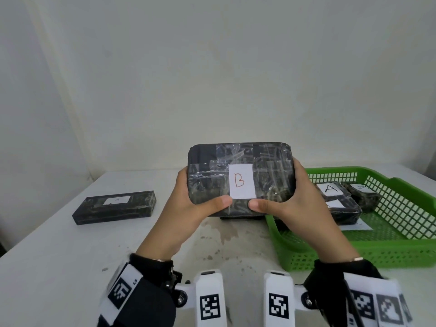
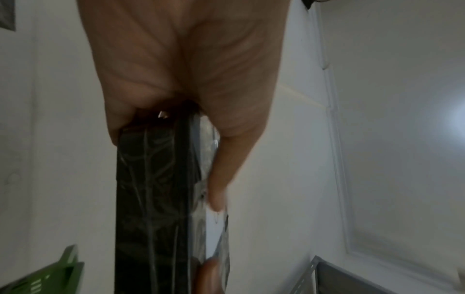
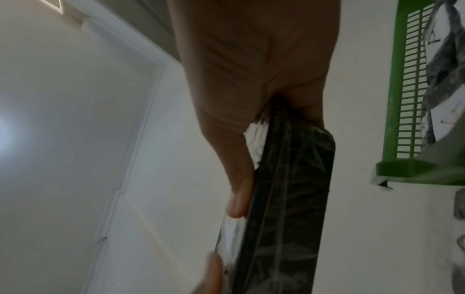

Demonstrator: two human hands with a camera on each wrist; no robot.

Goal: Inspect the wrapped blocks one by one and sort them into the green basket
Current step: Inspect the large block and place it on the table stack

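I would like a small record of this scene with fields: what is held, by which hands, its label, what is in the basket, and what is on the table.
held item: wrapped black block, lifted above the table
hands: left hand and right hand, one at each end, thumbs on the front face
label: white paper with a red letter B
basket: green basket at the right, holding several wrapped blocks; one shows a letter A
table: white table; a long block lies at the left, its label too small to read
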